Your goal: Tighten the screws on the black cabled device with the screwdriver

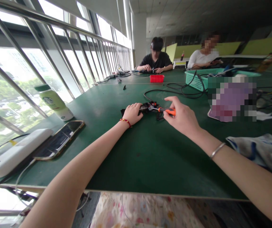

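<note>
A black device (146, 107) with some red parts lies on the green table in front of me. My left hand (132, 113) is wrapped over its left end, covering that part. In my right hand (182, 114) is a screwdriver (166, 110) with an orange and black handle, pinched by the thumb while the index finger is raised. The screwdriver's shaft points left and its tip reaches the device; whether it sits on a screw is too small to make out. From the device a black cable (158, 91) curves away toward the right.
A red basket (157, 79) and a turquoise basket (194, 80) with cables stand farther back. On the left are a bottle (54, 103), a phone (62, 139) and a white power strip (19, 152). A cloth (256, 147) lies right. Two people sit across.
</note>
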The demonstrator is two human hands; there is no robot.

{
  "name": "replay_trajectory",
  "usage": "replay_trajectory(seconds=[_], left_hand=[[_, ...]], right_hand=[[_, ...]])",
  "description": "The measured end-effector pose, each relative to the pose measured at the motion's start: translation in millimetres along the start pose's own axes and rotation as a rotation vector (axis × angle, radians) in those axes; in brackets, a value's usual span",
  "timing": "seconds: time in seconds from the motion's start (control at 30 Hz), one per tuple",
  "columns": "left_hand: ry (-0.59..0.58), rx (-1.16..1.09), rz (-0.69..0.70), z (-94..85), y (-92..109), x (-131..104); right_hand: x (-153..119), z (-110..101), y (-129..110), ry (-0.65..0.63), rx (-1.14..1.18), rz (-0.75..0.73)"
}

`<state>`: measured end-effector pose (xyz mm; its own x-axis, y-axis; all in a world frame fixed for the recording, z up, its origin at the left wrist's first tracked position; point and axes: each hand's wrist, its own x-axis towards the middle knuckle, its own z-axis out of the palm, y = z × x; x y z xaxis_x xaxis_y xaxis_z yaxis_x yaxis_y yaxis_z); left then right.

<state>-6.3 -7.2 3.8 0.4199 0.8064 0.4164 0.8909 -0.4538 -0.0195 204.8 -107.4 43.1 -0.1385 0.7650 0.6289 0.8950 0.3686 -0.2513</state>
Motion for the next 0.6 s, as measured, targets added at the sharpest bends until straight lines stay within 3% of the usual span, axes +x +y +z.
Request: replay_trajectory(seconds=[0.2, 0.47, 0.6], left_hand=[[0.002, -0.001, 0.006, 0.2, -0.7, -0.4], [-0.002, -0.001, -0.001, -0.9, 0.5, -0.4], [0.001, 0.005, 0.006, -0.5, 0.7, -0.2]], right_hand=[[1.3, -2.9, -1.6, -0.059, -0.038, 0.090], [-0.7, 0.5, 0.1, -0.002, -0.024, -0.011], [-0.1, 0.6, -1.0, -0.023, -0.025, 0.007]])
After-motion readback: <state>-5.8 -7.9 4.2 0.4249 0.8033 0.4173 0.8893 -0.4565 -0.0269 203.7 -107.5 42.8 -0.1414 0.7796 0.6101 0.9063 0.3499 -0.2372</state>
